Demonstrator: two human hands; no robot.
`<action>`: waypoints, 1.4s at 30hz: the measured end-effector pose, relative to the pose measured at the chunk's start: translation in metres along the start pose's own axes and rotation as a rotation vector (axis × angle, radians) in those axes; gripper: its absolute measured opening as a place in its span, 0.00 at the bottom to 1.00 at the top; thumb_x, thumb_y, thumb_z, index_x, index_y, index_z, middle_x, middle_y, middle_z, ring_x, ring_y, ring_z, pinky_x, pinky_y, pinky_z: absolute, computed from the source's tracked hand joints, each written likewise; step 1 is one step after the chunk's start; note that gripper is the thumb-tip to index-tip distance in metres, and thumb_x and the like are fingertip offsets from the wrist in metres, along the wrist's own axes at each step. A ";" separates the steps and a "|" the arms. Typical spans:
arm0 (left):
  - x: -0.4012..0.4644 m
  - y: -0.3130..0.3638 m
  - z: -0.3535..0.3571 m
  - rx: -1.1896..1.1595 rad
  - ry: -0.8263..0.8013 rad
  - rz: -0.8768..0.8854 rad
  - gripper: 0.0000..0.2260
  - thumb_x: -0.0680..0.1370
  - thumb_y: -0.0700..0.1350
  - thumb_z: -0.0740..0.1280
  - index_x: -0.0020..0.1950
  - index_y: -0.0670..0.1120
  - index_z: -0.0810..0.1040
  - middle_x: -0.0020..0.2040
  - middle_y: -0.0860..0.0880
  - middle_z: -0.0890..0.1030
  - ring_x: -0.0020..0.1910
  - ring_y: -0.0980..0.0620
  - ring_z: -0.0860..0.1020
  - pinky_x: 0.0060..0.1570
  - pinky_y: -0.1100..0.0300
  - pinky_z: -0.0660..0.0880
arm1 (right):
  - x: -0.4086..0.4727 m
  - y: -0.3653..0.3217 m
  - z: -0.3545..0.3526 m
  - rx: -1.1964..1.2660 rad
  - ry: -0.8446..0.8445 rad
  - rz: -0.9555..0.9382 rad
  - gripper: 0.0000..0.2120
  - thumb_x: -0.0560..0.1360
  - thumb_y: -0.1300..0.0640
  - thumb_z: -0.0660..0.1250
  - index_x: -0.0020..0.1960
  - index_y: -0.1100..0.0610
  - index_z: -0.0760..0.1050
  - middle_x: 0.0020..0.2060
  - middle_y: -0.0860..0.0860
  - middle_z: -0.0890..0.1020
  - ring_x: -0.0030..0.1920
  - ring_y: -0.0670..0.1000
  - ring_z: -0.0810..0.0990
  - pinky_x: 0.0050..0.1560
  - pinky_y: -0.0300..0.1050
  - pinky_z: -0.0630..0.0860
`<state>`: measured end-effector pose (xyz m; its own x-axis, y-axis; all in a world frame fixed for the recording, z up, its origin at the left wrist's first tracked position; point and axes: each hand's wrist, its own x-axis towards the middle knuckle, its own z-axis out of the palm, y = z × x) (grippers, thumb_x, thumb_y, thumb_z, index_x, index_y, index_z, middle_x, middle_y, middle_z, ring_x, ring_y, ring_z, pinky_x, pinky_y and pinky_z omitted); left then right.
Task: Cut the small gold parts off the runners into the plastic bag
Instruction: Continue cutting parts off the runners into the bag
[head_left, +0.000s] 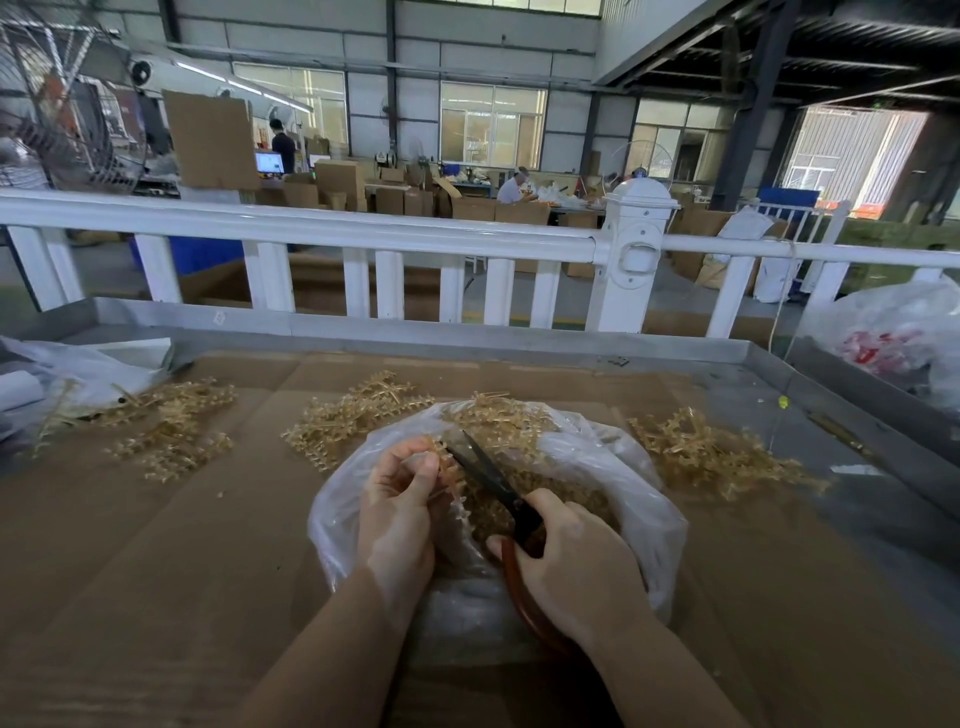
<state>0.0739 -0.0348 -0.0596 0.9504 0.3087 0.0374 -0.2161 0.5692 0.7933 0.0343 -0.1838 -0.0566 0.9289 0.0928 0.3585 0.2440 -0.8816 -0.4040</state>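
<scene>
My left hand (397, 512) pinches a gold runner (451, 475) studded with small parts and holds it over the open clear plastic bag (639, 499). My right hand (574, 561) grips scissors (493, 480) with dark blades and red-brown handles. The blades are parted and their tips reach the top of the runner. Loose gold parts (566, 501) lie heaped inside the bag.
Piles of gold runners lie on the cardboard-covered table at left (166, 426), centre (353, 415) and right (717, 452). A white plastic bag (78, 374) sits at far left, another bag (893, 338) at far right. A metal table rim (415, 332) and a white fence (363, 228) stand behind.
</scene>
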 end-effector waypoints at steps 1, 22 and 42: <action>0.001 0.000 0.000 -0.001 0.000 -0.003 0.08 0.79 0.34 0.62 0.46 0.45 0.76 0.34 0.50 0.81 0.34 0.55 0.81 0.34 0.63 0.79 | 0.000 0.000 0.001 -0.013 -0.004 0.002 0.20 0.73 0.35 0.62 0.60 0.45 0.70 0.46 0.44 0.78 0.50 0.46 0.76 0.48 0.38 0.71; 0.004 0.002 0.004 -0.025 0.030 -0.099 0.11 0.81 0.32 0.57 0.42 0.41 0.73 0.35 0.45 0.81 0.31 0.56 0.82 0.33 0.64 0.79 | -0.001 -0.004 0.000 0.007 -0.016 -0.149 0.21 0.72 0.33 0.59 0.59 0.44 0.69 0.49 0.43 0.78 0.52 0.45 0.75 0.52 0.36 0.72; 0.008 0.000 -0.003 0.045 -0.065 -0.221 0.14 0.80 0.32 0.58 0.37 0.42 0.73 0.31 0.48 0.81 0.29 0.57 0.80 0.28 0.67 0.76 | 0.006 -0.011 0.004 0.032 -0.018 -0.162 0.19 0.75 0.37 0.61 0.58 0.48 0.69 0.47 0.46 0.78 0.48 0.46 0.77 0.48 0.35 0.72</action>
<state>0.0812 -0.0304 -0.0612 0.9862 0.1299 -0.1026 0.0078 0.5827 0.8126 0.0381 -0.1717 -0.0534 0.8817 0.2411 0.4056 0.3993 -0.8393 -0.3691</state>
